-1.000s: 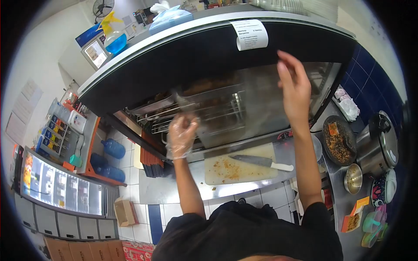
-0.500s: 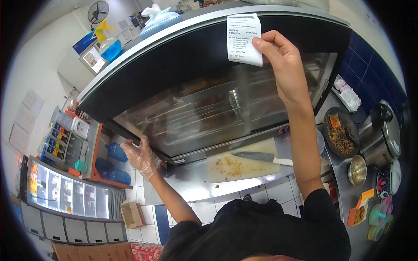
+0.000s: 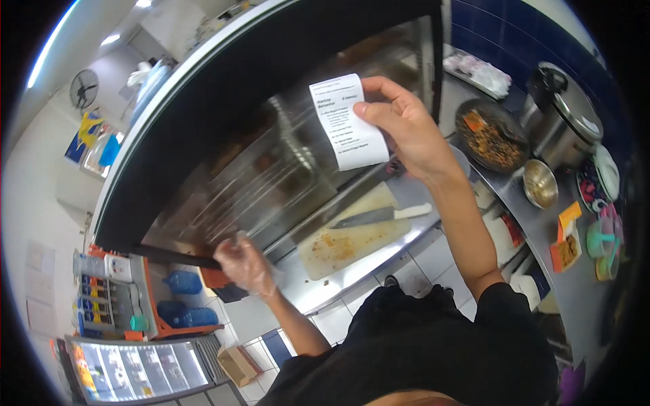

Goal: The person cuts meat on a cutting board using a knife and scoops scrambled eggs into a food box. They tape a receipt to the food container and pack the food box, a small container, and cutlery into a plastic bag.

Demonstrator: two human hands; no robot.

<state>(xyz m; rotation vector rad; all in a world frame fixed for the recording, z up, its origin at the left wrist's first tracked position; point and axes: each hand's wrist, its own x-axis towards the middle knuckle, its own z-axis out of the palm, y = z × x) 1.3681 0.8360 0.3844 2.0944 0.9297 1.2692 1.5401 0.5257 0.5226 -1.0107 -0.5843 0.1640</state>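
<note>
My right hand (image 3: 413, 139) pinches the right edge of a printed paper receipt (image 3: 349, 128) between thumb and fingers, up in front of a glass-fronted display case (image 3: 196, 145). My left hand (image 3: 247, 266), in a clear plastic glove, hovers at the case's lower left corner. It looks empty and its fingers are loosely apart, somewhat blurred. Below the receipt, a pale cutting board (image 3: 389, 237) with brown crumbs lies on the steel counter (image 3: 325, 291). A knife (image 3: 369, 216) with a white handle rests across the board.
At right, a dark round dish (image 3: 497, 145) of chopped food stands near a large steel cooker (image 3: 562, 128). A metal bowl (image 3: 540, 184) and an orange box (image 3: 565, 250) sit closer. Blue water bottles (image 3: 183, 283) fill a shelf at left, above a lit drinks fridge (image 3: 139, 369).
The view has turned and tilted. The receipt has come down and left in view, showing more printed lines. My left hand has shifted slightly right and down in view.
</note>
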